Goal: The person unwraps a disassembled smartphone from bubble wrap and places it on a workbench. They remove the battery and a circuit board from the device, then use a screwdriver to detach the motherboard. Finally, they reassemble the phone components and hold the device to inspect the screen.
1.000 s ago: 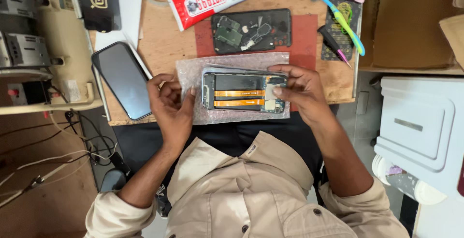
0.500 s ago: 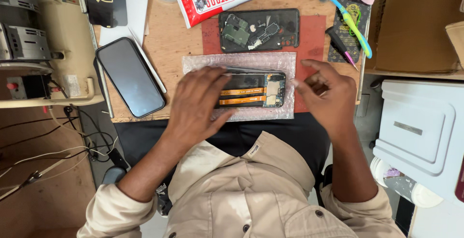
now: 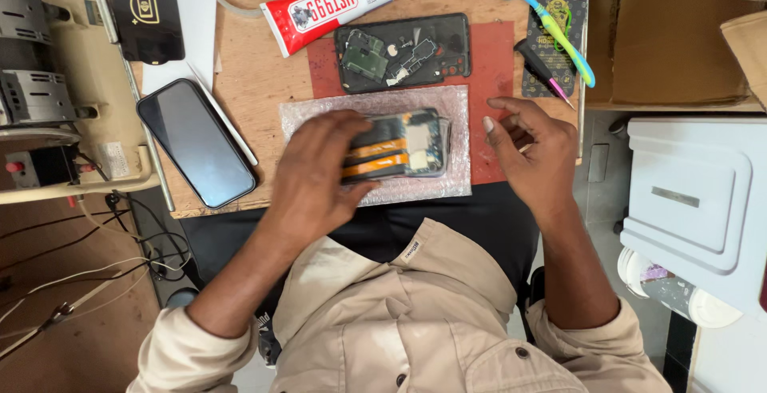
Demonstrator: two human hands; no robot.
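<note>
Glue tube (image 3: 327, 8), toothbrush (image 3: 545, 25) and black phone (image 3: 196, 143) surround opened handset (image 3: 403, 147).

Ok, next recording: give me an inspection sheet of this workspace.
Surface: wooden board with red mat.
Job's things: opened phone on bubble wrap.
Clutter: glue tube, back cover, dark phone, toothbrush, screwdriver.
Hands: left hand lies over the opened phone; right hand beside it, empty.
Cables: loose wires on the floor at left.
Surroundings: beige machine, white box.
</note>
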